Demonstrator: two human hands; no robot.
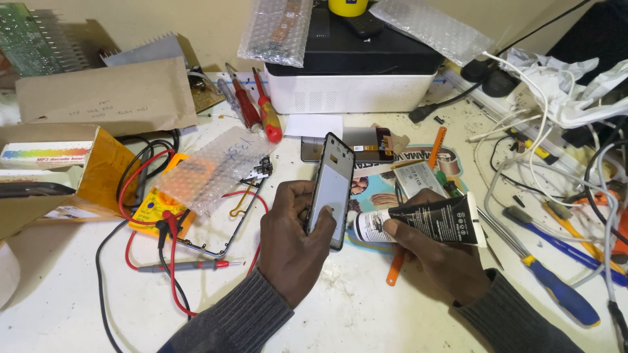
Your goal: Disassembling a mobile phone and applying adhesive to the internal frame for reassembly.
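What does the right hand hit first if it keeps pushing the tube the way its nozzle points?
Likely the phone frame held by the left hand: the right hand aims the black tube leftward at its lower edge, nearly touching; depth unclear.

Left hand (291,245) props the phone frame (332,189) upright mid-table; right hand (435,252) brings the glue tube (425,221) against its right edge. Multimeter (157,208) sits left, screwdrivers (258,104) behind, printer (353,68) further back, cable tangle (556,150) right.
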